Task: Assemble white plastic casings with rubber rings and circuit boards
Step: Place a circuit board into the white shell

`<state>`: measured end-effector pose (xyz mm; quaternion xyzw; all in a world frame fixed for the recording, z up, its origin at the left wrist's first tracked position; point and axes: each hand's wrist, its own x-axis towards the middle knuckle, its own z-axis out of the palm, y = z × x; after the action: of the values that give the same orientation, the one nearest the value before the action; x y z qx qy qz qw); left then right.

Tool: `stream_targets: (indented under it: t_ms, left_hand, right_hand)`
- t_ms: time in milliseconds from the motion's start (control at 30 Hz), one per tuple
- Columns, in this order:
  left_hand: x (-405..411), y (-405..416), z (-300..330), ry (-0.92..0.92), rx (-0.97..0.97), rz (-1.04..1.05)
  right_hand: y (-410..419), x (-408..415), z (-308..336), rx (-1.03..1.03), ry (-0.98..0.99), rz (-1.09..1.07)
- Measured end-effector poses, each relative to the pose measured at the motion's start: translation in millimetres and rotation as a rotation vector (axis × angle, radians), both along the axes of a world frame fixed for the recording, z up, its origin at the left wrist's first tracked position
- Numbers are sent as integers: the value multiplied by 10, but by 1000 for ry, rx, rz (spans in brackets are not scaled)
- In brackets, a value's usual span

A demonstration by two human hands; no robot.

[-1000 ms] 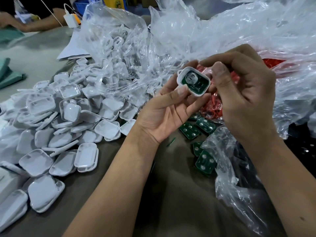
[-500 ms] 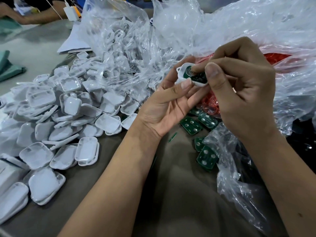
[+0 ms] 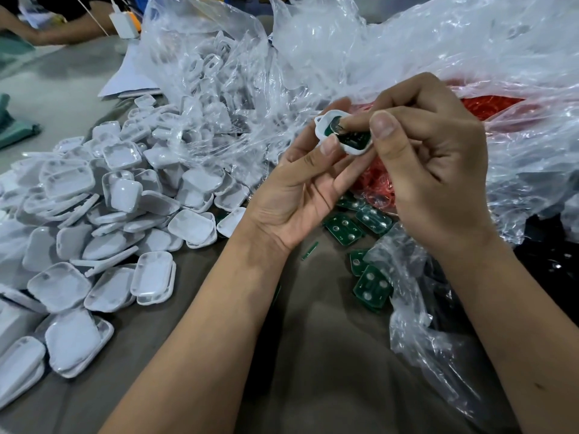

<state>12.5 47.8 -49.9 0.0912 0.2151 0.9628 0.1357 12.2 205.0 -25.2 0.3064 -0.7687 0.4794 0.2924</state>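
Note:
My left hand (image 3: 300,195) holds a small white plastic casing (image 3: 326,120) between thumb and fingers, its open side up. A green circuit board (image 3: 351,139) with a round metal disc lies inside it. My right hand (image 3: 432,170) hovers over the casing with curled fingers, its index fingertip pressing down on the board. Loose green circuit boards (image 3: 343,228) lie on the table under my hands. Red rubber rings (image 3: 492,104) fill a clear bag behind my right hand. I cannot see whether a ring sits in the casing.
A heap of white casing halves (image 3: 119,214) covers the table's left side. Clear plastic bags (image 3: 344,57) with more casings are piled at the back and trail down the right. Another person's arm (image 3: 56,29) rests at the far left, beside a white charger (image 3: 123,25).
My right index finger has come down from above the casing onto the circuit board inside it. The casing has tipped slightly and my thumb now covers its right end.

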Motion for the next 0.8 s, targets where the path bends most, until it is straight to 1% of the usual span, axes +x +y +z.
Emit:
stream_targets:
  t_ms: [167,333,467,600,800]
  left_hand:
    - [20,1,37,-4,32,-20]
    - [30,-27,25,6,49,-120]
    - [29,-30,30,91,34,-194]
    - [31,-30,28,125,-2,-170]
    - [36,-6,13,91,32,-83]
  right_hand:
    - [-3,-18,-5,-37,17,27]
    - [-16,-13,16,-169,76,50]
    - [-7,-22,22,-284,62,29]
    - [8,-35,-2,-290,23,3]
    - [1,-32,-13,-313,-46,-8]
